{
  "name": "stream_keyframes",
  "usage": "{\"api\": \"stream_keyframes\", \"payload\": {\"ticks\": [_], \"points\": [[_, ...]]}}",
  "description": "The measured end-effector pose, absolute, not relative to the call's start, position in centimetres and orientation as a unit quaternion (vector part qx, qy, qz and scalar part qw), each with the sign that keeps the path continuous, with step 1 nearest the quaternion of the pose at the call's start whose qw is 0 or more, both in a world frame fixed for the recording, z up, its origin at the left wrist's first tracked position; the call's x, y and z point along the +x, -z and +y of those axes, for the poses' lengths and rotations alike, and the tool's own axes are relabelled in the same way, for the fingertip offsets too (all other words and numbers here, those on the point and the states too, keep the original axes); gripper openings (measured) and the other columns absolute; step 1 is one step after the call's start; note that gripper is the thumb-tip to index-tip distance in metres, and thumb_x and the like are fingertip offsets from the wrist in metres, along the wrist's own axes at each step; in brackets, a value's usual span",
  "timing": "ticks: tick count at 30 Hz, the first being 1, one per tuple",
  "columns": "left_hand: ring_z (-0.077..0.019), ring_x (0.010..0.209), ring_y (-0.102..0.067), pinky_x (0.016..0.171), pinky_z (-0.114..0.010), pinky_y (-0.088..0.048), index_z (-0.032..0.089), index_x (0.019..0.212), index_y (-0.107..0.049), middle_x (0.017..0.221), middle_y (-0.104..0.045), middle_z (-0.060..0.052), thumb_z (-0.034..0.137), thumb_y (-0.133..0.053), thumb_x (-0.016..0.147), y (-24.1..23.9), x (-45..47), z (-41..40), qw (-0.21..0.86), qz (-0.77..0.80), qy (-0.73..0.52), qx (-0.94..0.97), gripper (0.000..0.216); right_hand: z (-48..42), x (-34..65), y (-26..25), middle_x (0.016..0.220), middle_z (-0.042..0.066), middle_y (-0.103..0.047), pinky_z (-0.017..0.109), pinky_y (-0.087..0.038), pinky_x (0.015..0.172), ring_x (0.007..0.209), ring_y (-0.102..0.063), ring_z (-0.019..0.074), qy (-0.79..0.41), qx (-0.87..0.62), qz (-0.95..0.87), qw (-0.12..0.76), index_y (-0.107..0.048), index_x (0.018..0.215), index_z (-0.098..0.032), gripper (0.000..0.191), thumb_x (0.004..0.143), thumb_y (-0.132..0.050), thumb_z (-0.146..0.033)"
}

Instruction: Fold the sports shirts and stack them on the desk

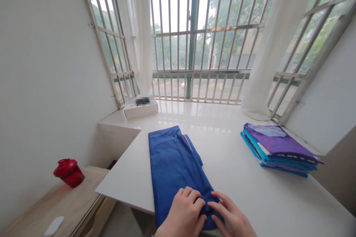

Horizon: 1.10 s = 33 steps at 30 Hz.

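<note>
A blue garment, folded into a long strip, lies on the white window ledge and runs away from me. My left hand rests on its near end with the fingers curled and pinching the cloth. My right hand lies beside it on the same near end, fingers bent and pressing on the fabric edge. The two hands almost touch at the fingertips.
A stack of folded purple and turquoise clothes sits at the right of the ledge. A white box stands at the back left by the barred window. Lower left, a red lidded bottle lies on a wooden bench.
</note>
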<state>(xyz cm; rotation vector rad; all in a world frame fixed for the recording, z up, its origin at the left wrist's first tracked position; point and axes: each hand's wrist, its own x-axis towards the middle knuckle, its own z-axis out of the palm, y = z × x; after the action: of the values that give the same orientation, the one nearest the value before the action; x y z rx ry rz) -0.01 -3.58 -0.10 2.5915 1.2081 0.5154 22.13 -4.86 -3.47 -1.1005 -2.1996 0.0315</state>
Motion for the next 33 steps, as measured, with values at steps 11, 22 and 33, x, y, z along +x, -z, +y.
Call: {"api": "stream_keyframes", "payload": {"ticks": [11, 22, 33], "points": [[-0.0255, 0.106, -0.057, 0.095, -0.041, -0.044, 0.029, 0.108, -0.067, 0.117, -0.067, -0.005, 0.04, -0.066, 0.086, -0.3, 0.3, -3.8, 0.217, 0.467, -0.193, 0.835, 0.024, -2.1, 22.3, 2.2, 0.125, 0.005, -0.066, 0.044, -0.058, 0.09, 0.114, -0.061, 0.0267, 0.056, -0.401, -0.871, 0.279, -0.072, 0.094, -0.032, 0.024, 0.086, -0.059, -0.014], [-0.035, 0.104, -0.053, 0.086, -0.05, -0.044, 0.023, 0.131, -0.052, 0.119, -0.057, -0.016, 0.039, -0.053, 0.089, -1.4, 3.7, -3.0, 0.122, 0.538, -0.1, 0.828, 0.045, -2.6, 21.3, 2.8, 0.116, 0.008, -0.065, 0.04, -0.056, 0.089, 0.108, -0.062, 0.0236, 0.053, -0.429, -0.808, 0.402, -0.066, 0.098, -0.027, 0.015, 0.094, -0.053, -0.021], [-0.0223, 0.087, -0.064, 0.079, -0.032, -0.048, 0.02, 0.098, -0.068, 0.095, -0.07, -0.007, 0.038, -0.036, 0.099, -4.1, 0.8, 3.0, 0.29, 0.441, -0.091, 0.844, 0.037, -6.3, 21.7, 2.6, 0.124, 0.01, -0.067, 0.042, -0.053, 0.096, 0.113, -0.06, 0.0277, -0.016, -0.428, -0.853, 0.298, -0.061, 0.126, -0.025, 0.049, 0.08, -0.074, -0.034]]}}
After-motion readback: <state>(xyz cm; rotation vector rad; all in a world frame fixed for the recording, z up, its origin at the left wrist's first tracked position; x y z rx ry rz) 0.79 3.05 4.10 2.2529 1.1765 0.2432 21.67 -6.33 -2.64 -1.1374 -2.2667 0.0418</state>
